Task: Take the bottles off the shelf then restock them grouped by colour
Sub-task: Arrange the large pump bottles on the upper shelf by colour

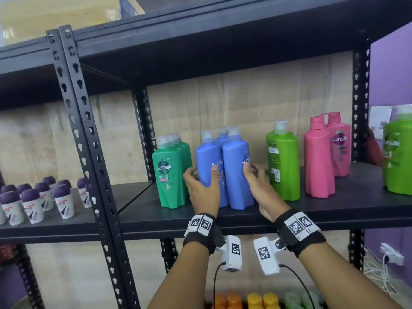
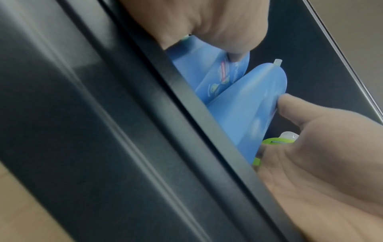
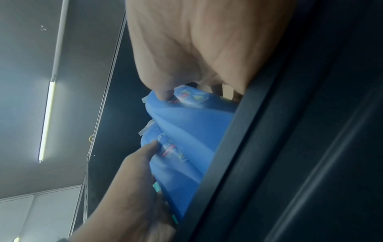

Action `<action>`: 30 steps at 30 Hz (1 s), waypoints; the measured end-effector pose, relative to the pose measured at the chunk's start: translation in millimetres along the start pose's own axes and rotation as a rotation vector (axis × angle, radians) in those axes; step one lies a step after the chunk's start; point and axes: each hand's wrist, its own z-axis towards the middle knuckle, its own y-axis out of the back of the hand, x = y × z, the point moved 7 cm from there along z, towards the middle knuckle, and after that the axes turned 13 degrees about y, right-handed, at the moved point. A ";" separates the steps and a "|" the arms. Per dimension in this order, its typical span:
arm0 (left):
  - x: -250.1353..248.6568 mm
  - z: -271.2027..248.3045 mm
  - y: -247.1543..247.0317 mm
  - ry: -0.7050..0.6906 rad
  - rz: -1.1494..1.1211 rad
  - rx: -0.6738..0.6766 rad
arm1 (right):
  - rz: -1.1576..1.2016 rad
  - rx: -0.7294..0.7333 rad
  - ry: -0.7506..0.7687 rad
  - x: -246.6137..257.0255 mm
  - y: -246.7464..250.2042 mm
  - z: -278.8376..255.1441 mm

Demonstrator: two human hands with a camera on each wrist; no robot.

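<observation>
Black metal shelf [image 1: 312, 210], middle tier, stocked with pump bottles standing upright in colour groups. Blue bottles [image 1: 236, 175]: three, packed close together, two in front and one behind, held between both hands. Left hand [image 1: 201, 184]: curled round the outer side of the left front blue bottle, thumb laid up its face, fingers reaching into the gap beside the dark green bottles. Right hand [image 1: 259, 186]: cupped against the outer side of the right front blue bottle, thumb on its label, fingers bent round toward the back; how far they wrap is hard to tell, since the wrist views are blurred. Dark green bottles [image 1: 171, 172]: a tight group just outside the left hand, near the shelf post. Light green bottle [image 1: 282, 166]: single, just outside the right hand, back label showing. Pink bottles [image 1: 325, 152]: two, farther out past the light green one, one ahead of the other. Large light green bottle [image 1: 398, 152]: beyond the pink pair, at the frame edge. Small purple-capped white bottles [image 1: 35, 204]: a cluster on the neighbouring shelf bay, well out past the left hand. Orange, yellow and green caps [image 1: 263, 299]: on the tier below the wrists.
</observation>
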 end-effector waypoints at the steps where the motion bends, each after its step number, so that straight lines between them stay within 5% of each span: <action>1: 0.0 -0.2 0.4 -0.002 0.013 -0.006 | 0.018 0.020 -0.001 0.2 -1.5 -0.2; 12: 13.0 9.7 2.9 0.195 -0.111 0.109 | -0.040 -0.054 0.134 10.2 1.0 -9.9; 30: 15.2 7.1 6.2 0.134 -0.076 0.073 | -0.098 -0.102 0.156 22.1 6.7 -9.4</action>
